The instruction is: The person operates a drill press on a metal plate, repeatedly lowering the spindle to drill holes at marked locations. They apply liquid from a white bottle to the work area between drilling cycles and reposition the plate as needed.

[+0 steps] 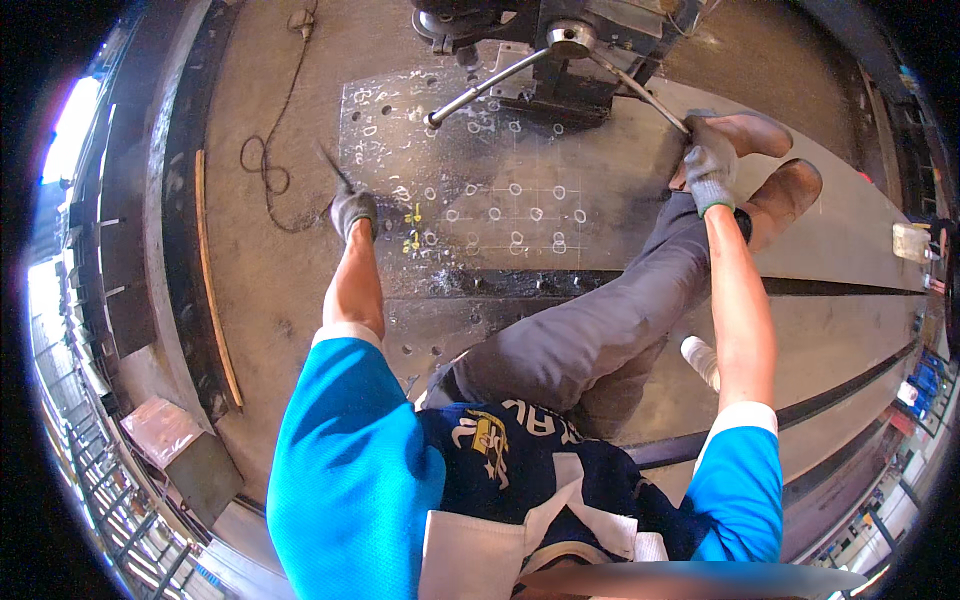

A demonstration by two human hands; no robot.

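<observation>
My left hand (pixel 354 212), in a grey work glove, is closed round a thin dark stick-like tool (pixel 333 165) that points up and away; its tip is blurred. Gloved as well, my right hand (pixel 712 172) grips the end of a feed lever (pixel 640 90) on a drill press (pixel 571 40). A second lever (pixel 488 90) slants down to the left from the same hub. Below the machine lies a steel plate (pixel 610 165) with chalk circles, several drilled holes and wet-looking dark patches. Where the drill meets the plate is hidden.
My legs (pixel 570 330) stretch across the plates toward the right, with bare feet (pixel 790 185) near my right hand. A cable (pixel 265 165) curls on the floor at left. A long wooden strip (pixel 215 290) and a metal box (pixel 175 450) lie farther left. A pale container (pixel 910 242) stands at far right.
</observation>
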